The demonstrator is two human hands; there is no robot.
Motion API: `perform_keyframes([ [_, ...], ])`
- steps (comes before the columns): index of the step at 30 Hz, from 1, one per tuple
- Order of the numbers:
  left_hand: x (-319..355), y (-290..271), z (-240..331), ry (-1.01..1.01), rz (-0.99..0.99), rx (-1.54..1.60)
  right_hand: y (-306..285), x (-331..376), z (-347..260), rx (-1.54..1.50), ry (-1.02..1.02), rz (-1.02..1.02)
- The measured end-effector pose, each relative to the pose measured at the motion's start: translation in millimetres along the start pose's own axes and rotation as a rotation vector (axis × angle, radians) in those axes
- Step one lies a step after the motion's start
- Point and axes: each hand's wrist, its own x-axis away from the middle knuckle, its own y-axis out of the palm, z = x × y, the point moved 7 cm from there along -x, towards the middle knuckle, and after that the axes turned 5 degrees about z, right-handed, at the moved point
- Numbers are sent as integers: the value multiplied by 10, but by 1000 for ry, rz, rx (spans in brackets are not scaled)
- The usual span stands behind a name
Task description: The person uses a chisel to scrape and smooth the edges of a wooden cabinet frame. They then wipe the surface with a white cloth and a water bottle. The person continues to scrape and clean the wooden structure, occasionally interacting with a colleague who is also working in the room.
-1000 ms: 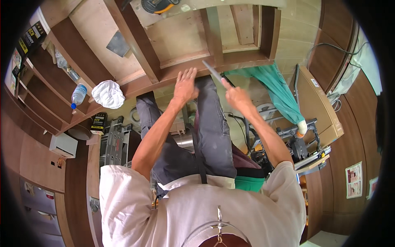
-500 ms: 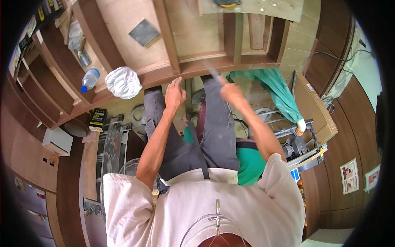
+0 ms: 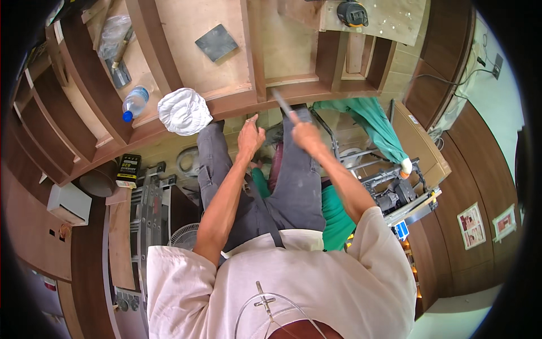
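My right hand [image 3: 305, 135] is closed round a long, narrow grey metal tool [image 3: 282, 103], smeared by motion. Its far end reaches up-left to the front rail of the brown wooden frame [image 3: 307, 90]. Just below that rail, my left hand [image 3: 250, 138] has its fingers bent together, tips toward the wood. Whatever it holds, if anything, is hidden. Under both hands are my legs in grey trousers [image 3: 293, 181]. To the left, a white cloth cap [image 3: 183, 112] rests on the rail, beside a clear water bottle with a blue cap [image 3: 135, 103].
A dark square plate [image 3: 216, 43] lies inside the frame. Farther right, a black-and-yellow tool [image 3: 353, 13] sits on a pale board. Green cloth [image 3: 370, 121] drapes over machinery at right, near a cardboard box [image 3: 420, 141]. A folded metal ladder [image 3: 151, 209] and black tin [image 3: 129, 170] are left.
The view has shifted, and the frame with its things sits farther right in it. My right hand has moved left with the tool, closer to my left hand. Both still work near the rail.
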Motion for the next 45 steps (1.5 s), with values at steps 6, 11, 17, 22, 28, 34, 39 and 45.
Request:
perform_keyframes([
  [6, 147, 44, -194, -3, -2, 18, -158, -144, 732, -50, 167, 33],
  [11, 124, 251, -88, -65, -132, 43, 7, 34, 1, 14, -15, -46],
  [17, 118, 339, 18, -77, -107, 45, -180, 93, -22, -11, 64, -43],
  [22, 347, 482, 72, 108, -97, -198, -287, -55, 356, -72, 121, -67],
  [28, 528, 438, 28, 264, -95, -314, -213, 210, -136, -49, -97, -161],
  [34, 350, 226, 275, 79, -45, -201, -241, -95, 420, -128, 28, -46],
  [39, 177, 607, 378, -57, -74, -68, -98, -199, 425, -92, -91, -121],
  [45, 249, 1071, 551, -117, -80, -82, -339, -186, 1214, -101, 9, -135],
])
